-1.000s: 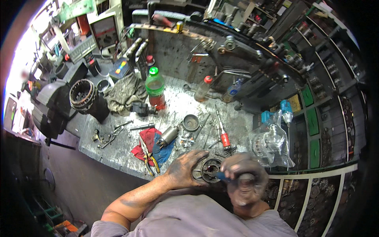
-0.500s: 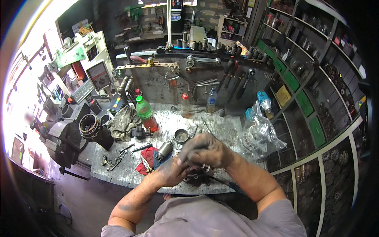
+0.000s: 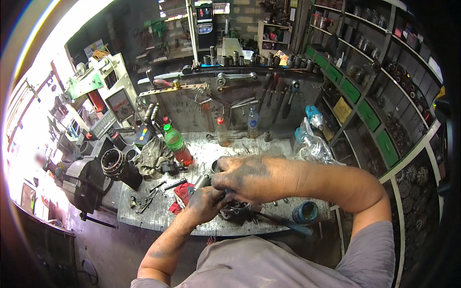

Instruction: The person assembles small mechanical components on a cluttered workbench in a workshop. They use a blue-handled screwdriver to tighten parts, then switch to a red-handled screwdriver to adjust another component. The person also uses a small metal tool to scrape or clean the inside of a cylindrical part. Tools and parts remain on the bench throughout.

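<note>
My left hand (image 3: 204,205) is closed, fingers curled, at the left side of a dark, greasy metal part (image 3: 236,212) near the front edge of the bench. Over that part, my right hand (image 3: 242,178) bends down with its fingers curled in; the forearm crosses in from the right. Whatever the fingers grip is hidden between the hands. A silver metal cylinder (image 3: 202,181) and a red cloth (image 3: 181,194) lie just left of them. To the right are a long dark handle (image 3: 293,225) and an open blue tub (image 3: 305,211) of dark contents.
The worn metal bench (image 3: 144,218) carries small tools (image 3: 149,200), a grey rag (image 3: 152,158), a green-capped bottle (image 3: 178,145) with red liquid and two smaller bottles behind. A clear plastic bag (image 3: 312,146) and a blue power tool (image 3: 314,117) are at the back right.
My right hand has turned over and its forearm now reaches further across the bench. The blue tub has come into sight, and the round metal cup is mostly covered. The view has shifted slightly.
</note>
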### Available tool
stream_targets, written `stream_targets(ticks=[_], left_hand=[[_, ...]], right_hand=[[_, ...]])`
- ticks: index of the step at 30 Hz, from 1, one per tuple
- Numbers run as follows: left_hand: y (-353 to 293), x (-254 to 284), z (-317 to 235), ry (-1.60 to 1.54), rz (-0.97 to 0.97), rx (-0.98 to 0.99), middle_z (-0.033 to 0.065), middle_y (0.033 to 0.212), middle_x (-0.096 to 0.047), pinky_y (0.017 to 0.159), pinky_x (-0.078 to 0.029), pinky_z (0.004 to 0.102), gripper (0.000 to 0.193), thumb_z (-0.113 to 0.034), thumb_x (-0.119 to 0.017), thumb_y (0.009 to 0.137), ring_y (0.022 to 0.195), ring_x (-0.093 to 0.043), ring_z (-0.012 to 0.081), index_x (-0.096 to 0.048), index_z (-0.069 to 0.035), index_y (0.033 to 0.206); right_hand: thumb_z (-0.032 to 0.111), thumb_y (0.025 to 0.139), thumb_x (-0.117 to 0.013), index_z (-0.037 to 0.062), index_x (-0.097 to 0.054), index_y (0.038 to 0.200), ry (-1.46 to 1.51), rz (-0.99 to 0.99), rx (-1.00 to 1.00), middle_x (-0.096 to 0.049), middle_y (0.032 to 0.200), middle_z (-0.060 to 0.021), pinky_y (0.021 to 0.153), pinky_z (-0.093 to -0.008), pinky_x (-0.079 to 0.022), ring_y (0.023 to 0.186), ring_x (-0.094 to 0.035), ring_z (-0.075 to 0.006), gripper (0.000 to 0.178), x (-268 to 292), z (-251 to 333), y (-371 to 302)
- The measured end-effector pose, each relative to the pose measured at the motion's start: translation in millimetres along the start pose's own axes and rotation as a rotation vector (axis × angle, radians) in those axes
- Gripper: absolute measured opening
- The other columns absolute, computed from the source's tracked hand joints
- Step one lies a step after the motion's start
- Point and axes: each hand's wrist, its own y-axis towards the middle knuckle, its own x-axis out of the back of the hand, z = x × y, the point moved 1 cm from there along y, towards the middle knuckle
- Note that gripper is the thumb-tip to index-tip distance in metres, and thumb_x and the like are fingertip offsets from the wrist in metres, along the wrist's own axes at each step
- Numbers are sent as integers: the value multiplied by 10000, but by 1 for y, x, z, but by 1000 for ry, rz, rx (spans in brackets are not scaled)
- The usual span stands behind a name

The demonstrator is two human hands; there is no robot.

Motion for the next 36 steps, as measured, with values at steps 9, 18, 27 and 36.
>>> stream_targets(ticks=[9,18,27,36], left_hand=[[4,1,1,37,-7,-132,161,1009,-768,897,-567,508,300,-202,-845,948,969,-739,417,-781,-108,1226],[6,7,5,-15,105,-74,140,1197,-782,1018,-552,506,225,-196,-843,956,1161,-733,375,-806,-109,1160],[13,14,1,51,54,-198,174,1074,-748,1082,-553,504,255,-180,-854,923,1104,-714,424,-759,-51,1121],[16,15,0,-6,124,-87,206,1181,-742,1009,-568,530,282,-155,-829,943,1169,-704,428,-746,-48,1190]], right_hand=[[291,975,-806,-25,-663,1320,-113,58,10,-747,1214,-258,948,-493,-644,1078,-792,-437,489,4,10,1],[278,998,-793,51,-685,1248,-149,95,-50,-720,1175,-177,878,-503,-643,1105,-764,-393,355,3,14,6],[277,1006,-772,27,-685,1277,-77,52,-167,-717,1152,-233,939,-510,-628,1096,-765,-422,379,1,17,3],[255,974,-809,41,-686,1289,-136,87,-187,-702,1189,-227,910,-492,-644,1108,-766,-395,401,7,27,4]])
